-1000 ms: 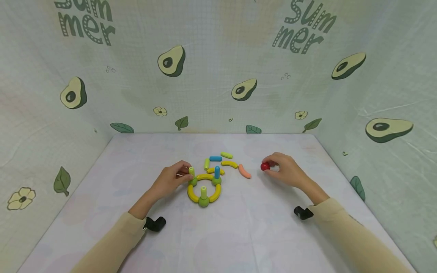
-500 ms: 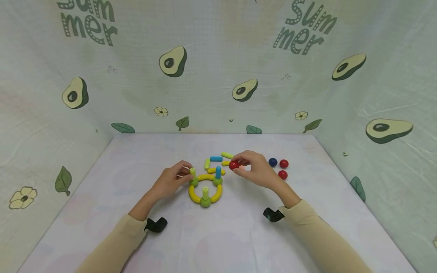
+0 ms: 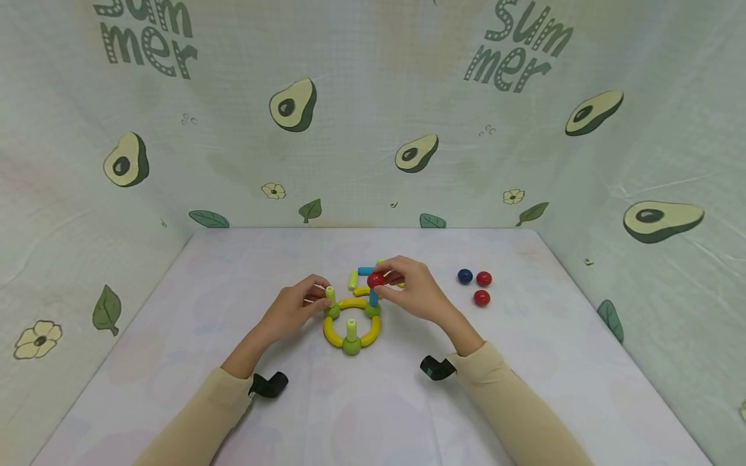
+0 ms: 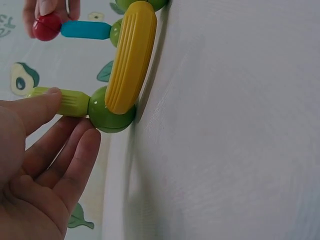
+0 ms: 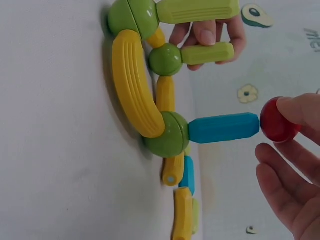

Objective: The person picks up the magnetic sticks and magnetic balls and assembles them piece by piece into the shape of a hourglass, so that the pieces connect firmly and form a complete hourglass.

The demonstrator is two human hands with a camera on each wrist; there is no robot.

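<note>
A ring of yellow curved rods [image 3: 331, 331] joined by green balls [image 5: 170, 134] lies on the table, with upright rods on the balls. My left hand [image 3: 296, 307] pinches the left light green rod [image 4: 73, 101] between its thumb and fingers. With thumb and fingertips, my right hand [image 3: 415, 291] holds a red ball [image 5: 277, 120] at the top of the upright blue rod [image 5: 223, 128]; the two meet end to end in the right wrist view. Another light green rod [image 3: 351, 329] stands at the ring's front, touched by neither hand.
Behind the ring lie loose pieces: a blue rod [image 3: 364, 271], a light green rod [image 3: 353, 280] and yellow curved rods [image 3: 362, 292], partly hidden by the right hand. To the right sit a dark blue ball [image 3: 464, 276] and two red balls [image 3: 481, 298]. Printed cloth walls surround the table.
My right hand has carried the red ball leftward from the right side to the blue rod's top, uncovering the other balls. The left hand has stayed at its light green rod.
</note>
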